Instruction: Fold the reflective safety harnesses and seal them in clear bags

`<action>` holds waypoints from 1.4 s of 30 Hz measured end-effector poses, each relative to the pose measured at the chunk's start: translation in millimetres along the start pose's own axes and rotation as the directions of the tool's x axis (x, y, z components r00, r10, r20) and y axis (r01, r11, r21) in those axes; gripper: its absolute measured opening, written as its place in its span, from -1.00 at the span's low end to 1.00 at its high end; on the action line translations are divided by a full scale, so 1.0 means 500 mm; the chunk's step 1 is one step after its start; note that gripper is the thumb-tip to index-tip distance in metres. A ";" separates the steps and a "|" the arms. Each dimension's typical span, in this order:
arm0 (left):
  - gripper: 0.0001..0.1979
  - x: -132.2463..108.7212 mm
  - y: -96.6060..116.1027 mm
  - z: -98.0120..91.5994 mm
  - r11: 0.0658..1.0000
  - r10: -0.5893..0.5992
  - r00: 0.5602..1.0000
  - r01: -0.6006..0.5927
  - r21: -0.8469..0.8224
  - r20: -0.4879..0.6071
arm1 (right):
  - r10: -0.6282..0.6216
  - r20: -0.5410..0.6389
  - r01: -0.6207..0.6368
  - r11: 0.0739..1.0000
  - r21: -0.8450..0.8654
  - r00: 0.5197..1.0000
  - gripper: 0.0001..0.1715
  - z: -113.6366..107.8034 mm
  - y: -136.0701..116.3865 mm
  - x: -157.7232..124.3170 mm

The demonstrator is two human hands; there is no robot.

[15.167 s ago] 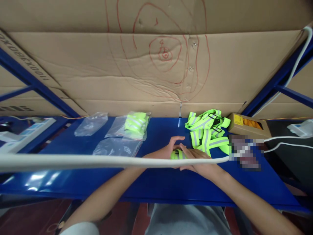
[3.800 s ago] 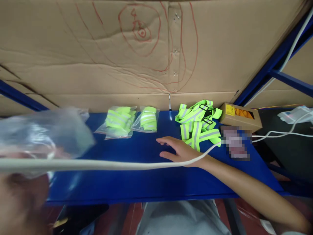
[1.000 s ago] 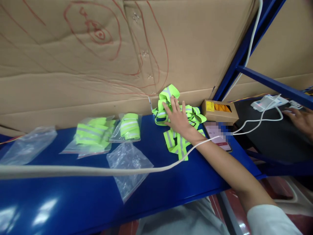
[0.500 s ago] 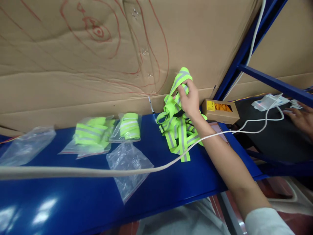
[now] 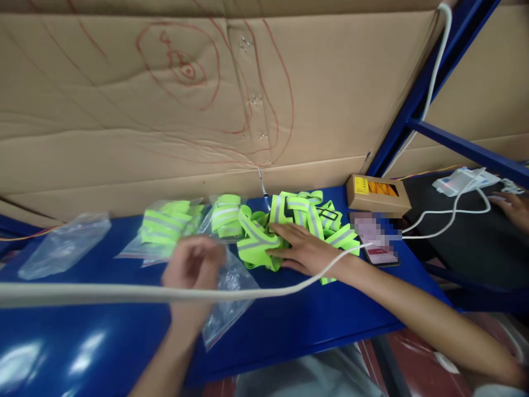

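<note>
My right hand (image 5: 306, 249) lies with its fingers stretched out and spread on a heap of neon-yellow reflective straps (image 5: 260, 242) with grey stripes. A black buckle (image 5: 328, 215) shows on the far side of the heap. My left hand (image 5: 194, 267) is smeared by motion above the near edge of the bagged straps; its fingers look bent, but I cannot see anything in them. Beneath and beside it is a clear zip bag (image 5: 231, 286), lying flat. Two clear bags with folded straps, a left one (image 5: 165, 223) and a right one (image 5: 226, 216), stand against the cardboard.
A white cable (image 5: 281, 286) crosses the view in front of both arms. Another clear bag (image 5: 68, 242) lies at left on the blue shelf (image 5: 124, 342). At right are a phone (image 5: 376, 237), a small cardboard box (image 5: 372, 201), a blue frame post and another person's hand (image 5: 512, 207).
My right hand has come down from holding a strap up and now rests spread on the heap. My left hand has entered from below. The phone is more exposed.
</note>
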State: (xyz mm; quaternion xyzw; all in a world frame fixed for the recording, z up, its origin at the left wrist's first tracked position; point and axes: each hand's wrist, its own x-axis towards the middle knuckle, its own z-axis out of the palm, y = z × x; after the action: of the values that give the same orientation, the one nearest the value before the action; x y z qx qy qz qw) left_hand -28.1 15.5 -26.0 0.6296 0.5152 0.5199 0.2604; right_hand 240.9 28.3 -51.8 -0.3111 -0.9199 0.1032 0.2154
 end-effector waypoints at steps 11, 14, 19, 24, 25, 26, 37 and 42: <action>-0.20 0.075 -0.047 0.112 0.980 -0.195 0.782 0.126 0.156 0.592 | 0.124 -0.099 -0.131 0.989 -0.070 0.987 -0.64 0.028 -0.014 -0.053; -0.25 0.056 -0.020 0.118 0.947 -0.140 0.750 0.292 -0.133 0.647 | 0.185 -0.165 -0.194 0.980 -0.040 0.969 -0.08 0.052 -0.011 -0.052; -0.24 0.043 0.005 0.087 0.941 0.111 0.765 0.124 -0.314 0.635 | 0.499 -0.392 -0.287 0.826 0.485 0.773 -0.50 0.022 -0.013 -0.039; -0.21 0.023 -0.010 0.098 0.928 0.320 0.867 -0.369 0.060 0.382 | 0.794 -0.039 -0.263 0.246 0.933 0.606 -0.47 -0.021 -0.020 -0.032; -0.18 0.018 -0.014 0.104 0.918 0.332 0.874 -0.386 0.092 0.355 | 0.803 0.027 -0.260 0.161 0.952 0.595 -0.46 -0.022 -0.022 -0.033; -0.14 0.013 -0.018 0.110 0.921 0.331 0.884 -0.379 0.092 0.329 | 0.803 0.089 -0.267 0.090 0.960 0.589 -0.45 -0.021 -0.022 -0.034; -0.53 0.063 -0.009 0.083 0.838 -0.093 0.952 0.233 -0.492 0.293 | 0.852 0.043 -0.199 0.072 0.977 0.522 -0.60 -0.032 0.020 -0.058; -0.54 0.096 0.015 0.041 0.759 -0.107 0.937 0.292 -0.582 0.331 | 0.856 -0.103 -0.094 0.173 0.980 0.506 -0.71 -0.079 0.027 -0.059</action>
State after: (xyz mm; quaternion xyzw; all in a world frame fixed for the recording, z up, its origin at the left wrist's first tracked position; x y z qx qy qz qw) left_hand -9.7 61.6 -7.8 0.5153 0.3372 0.5358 0.5776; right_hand 287.4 23.0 -31.3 -0.4533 -0.3848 0.5319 0.6030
